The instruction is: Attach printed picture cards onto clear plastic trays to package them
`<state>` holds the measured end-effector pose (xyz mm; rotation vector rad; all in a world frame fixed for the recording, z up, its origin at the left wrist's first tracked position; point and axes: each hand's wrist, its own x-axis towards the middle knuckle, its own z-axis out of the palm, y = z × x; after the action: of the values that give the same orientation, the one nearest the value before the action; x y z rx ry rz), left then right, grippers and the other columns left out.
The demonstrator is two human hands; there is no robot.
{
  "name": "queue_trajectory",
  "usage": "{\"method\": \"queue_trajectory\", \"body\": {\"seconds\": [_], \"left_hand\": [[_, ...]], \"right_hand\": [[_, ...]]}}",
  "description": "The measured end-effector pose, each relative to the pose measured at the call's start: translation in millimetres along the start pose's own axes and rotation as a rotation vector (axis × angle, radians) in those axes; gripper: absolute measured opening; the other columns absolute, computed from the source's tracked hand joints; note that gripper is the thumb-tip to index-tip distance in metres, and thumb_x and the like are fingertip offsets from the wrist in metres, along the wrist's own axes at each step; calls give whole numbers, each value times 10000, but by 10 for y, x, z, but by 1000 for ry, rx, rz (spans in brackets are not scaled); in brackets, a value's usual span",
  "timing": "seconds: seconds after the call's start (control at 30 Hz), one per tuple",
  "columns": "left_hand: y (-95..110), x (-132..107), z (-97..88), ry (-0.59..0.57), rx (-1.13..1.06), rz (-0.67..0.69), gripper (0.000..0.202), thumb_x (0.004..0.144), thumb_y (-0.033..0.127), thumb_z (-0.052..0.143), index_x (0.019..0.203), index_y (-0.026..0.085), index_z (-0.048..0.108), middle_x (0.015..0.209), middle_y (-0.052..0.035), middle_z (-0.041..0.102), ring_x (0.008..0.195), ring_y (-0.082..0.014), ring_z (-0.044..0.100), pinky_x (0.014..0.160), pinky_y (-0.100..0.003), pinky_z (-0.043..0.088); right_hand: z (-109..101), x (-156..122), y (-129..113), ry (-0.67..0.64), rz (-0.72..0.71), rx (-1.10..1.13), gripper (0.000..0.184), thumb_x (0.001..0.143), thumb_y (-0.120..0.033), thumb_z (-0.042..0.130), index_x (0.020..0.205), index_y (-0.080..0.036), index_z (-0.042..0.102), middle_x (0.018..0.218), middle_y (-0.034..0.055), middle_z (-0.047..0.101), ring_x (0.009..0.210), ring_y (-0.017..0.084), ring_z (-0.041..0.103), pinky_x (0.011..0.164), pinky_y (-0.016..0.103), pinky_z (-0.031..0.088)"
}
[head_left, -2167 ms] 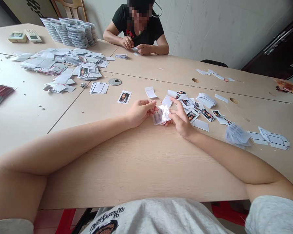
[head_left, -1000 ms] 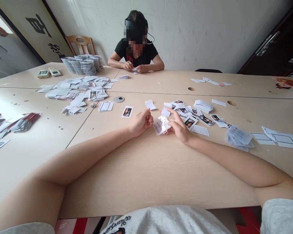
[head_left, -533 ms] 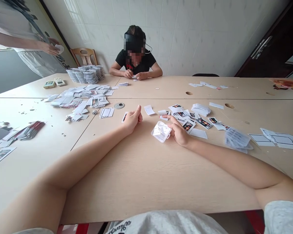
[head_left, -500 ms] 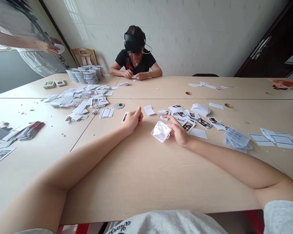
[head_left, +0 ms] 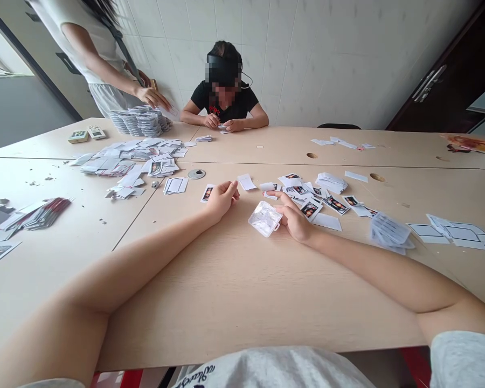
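My right hand (head_left: 296, 220) grips a small clear plastic case (head_left: 264, 219) by its right edge, with thumb and fingers; the index finger is stretched out above it. The case is tilted over the tabletop, and a whitish, shiny filling shows through it. My left hand (head_left: 222, 202) rests on the table to the left of the case, fingers curled and thumb pressed against them. Whatever those fingers may hold is hidden. A small photo card (head_left: 207, 193) lies just beyond my left hand. Loose photo cards (head_left: 310, 209) and a white slip (head_left: 247, 182) lie around my right hand.
Clear plastic cases (head_left: 390, 233) are stacked on the right, beside bordered white cards (head_left: 466, 233). A paper pile (head_left: 125, 157) and stacked packets (head_left: 139, 122) occupy the left. One person (head_left: 225, 99) sits opposite; another person (head_left: 101, 59) stands at the far left.
My left thumb has come down toward the curled fingers. My right hand and the case stay almost still. The standing person has moved right, bringing a hand to the stacked packets.
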<state>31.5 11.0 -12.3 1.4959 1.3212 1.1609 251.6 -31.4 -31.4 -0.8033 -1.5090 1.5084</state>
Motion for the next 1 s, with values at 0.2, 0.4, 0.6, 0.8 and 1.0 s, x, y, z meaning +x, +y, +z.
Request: {"method": "queue_trajectory", "body": {"seconds": [0.2,0.4,0.6,0.8,1.0], "left_hand": [[31,-16,6,-122,-98,24,155,783,294,583,877,180,539,824,-8,586,700,-99,523,625,-230,367],[76,-40,13,-170,-32,35,111,756,257,546,815,163,554,680,-1,557,629,-105,479,597,-244,333],[47,-28,23,-213,59,59,148,742,260,552,847,161,585,661,6,535,637,-114,494,608,-248,345],[49,-39,19,-219,111,50,119,738,226,510,822,169,573,672,9,539,643,-114,495,617,-248,353],[59,-46,18,-217,120,44,137,730,220,500,833,173,577,700,4,552,675,-124,511,638,-255,361]], "right_hand": [[-1,7,11,-12,-8,8,434,863,-264,376,1296,-257,390,664,-8,495,572,149,462,558,276,394],[-9,24,35,-15,-10,4,426,865,-261,372,1290,-265,393,652,-13,497,568,152,480,555,277,388],[1,10,2,-23,-7,0,413,862,-269,382,1274,-269,407,660,-14,497,565,153,492,548,277,388],[9,8,-1,-16,16,-7,416,863,-275,381,1279,-268,399,668,-14,503,566,153,504,550,274,391],[8,9,6,-21,13,-14,432,859,-284,386,1291,-265,389,678,-12,512,566,152,500,550,274,394]]}}
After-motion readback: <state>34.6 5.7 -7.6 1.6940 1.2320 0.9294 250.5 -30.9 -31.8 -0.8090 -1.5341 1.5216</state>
